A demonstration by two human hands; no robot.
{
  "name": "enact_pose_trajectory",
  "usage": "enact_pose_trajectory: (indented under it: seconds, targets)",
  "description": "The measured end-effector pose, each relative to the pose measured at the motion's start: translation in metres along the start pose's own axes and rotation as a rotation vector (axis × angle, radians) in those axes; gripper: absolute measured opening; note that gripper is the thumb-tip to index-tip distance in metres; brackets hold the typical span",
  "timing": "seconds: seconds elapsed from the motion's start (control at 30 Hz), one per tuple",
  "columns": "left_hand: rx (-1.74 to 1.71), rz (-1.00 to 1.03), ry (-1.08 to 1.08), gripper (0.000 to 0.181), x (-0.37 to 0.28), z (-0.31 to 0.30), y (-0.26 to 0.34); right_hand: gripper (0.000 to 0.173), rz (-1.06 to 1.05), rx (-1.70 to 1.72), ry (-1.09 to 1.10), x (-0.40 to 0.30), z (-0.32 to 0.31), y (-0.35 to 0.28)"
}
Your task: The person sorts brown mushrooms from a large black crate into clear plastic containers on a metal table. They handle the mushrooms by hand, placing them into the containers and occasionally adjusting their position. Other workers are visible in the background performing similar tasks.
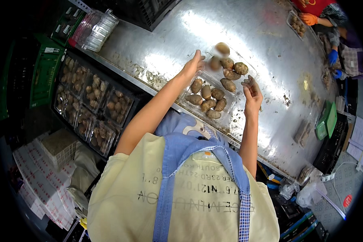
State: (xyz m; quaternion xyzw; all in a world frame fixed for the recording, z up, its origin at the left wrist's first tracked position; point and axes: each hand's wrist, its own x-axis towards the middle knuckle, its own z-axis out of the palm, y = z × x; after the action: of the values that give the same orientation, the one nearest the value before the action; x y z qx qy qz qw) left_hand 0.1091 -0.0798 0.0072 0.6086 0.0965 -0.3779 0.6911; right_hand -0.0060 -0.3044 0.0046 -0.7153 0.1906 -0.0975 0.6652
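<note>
On the metal table lies an open clear plastic clamshell box (191,102), with several brown taro corms (208,105) in its near half. More corms (230,74) are on its far half, which looks like the lid. Two of these, an upper corm (222,49) and a lower corm (215,63), are blurred. My left hand (194,66) is at the box's left side, fingers spread and holding nothing, close to the blurred corms. On the opposite side my right hand (253,95) is bent with thumb and fingers apart, near the box's right edge and empty.
At left, a black crate (129,106) holds filled clear boxes. Stacked empty clamshells (101,31) stand at the table's far left corner, beside a black crate (151,13). Across the table, a person's orange-gloved hand (309,19) touches another filled box (296,25). A green container (326,119) is at right.
</note>
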Motion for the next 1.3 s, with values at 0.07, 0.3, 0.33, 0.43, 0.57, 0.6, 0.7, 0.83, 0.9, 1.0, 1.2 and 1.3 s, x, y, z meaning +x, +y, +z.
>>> enact_pose_trajectory:
  seconds: [0.07,0.3,0.33,0.43,0.57,0.6,0.7,0.83,0.9,1.0,1.2,1.3]
  targets:
    - [-0.061,0.083,-0.055,0.079,0.008,0.000,0.003,0.041,-0.001,-0.023,0.001,-0.007,0.001,-0.010]
    - [-0.135,0.295,-0.136,0.056,-0.016,-0.006,-0.018,0.042,0.002,-0.128,-0.112,-0.051,-0.009,-0.013]
    - [-0.106,0.376,-0.123,0.053,-0.018,-0.007,-0.030,0.042,-0.030,-0.119,-0.128,-0.057,-0.008,-0.007]
    - [-0.130,0.452,-0.038,0.039,-0.034,-0.003,-0.046,0.052,0.039,-0.008,-0.116,-0.077,-0.005,0.002]
    - [-0.003,0.337,0.010,0.045,-0.052,-0.015,-0.054,0.064,0.252,0.152,-0.004,-0.093,-0.001,0.018]
    - [-0.082,0.250,-0.035,0.046,-0.056,-0.022,-0.061,0.065,0.336,0.181,0.016,-0.097,0.000,0.025]
    - [-0.258,0.090,-0.161,0.050,-0.072,-0.024,-0.072,0.073,0.435,0.202,-0.101,-0.105,0.007,0.032]
    - [-0.289,0.011,-0.140,0.051,-0.087,-0.022,-0.077,0.071,0.539,0.333,-0.085,-0.113,0.014,0.050]
    - [-0.333,-0.112,-0.082,0.051,-0.095,-0.020,-0.085,0.071,0.519,0.293,-0.070,-0.113,0.011,0.045]
    - [-0.459,-0.217,-0.091,0.045,-0.123,-0.002,-0.057,0.070,0.453,0.258,-0.106,-0.110,0.004,0.048]
    - [-0.598,-0.245,-0.039,0.044,-0.130,0.010,-0.029,0.065,0.501,0.351,-0.123,-0.110,0.003,0.038]
    - [-0.593,-0.190,0.035,0.049,-0.126,0.012,-0.031,0.069,0.489,0.326,-0.127,-0.109,0.003,0.036]
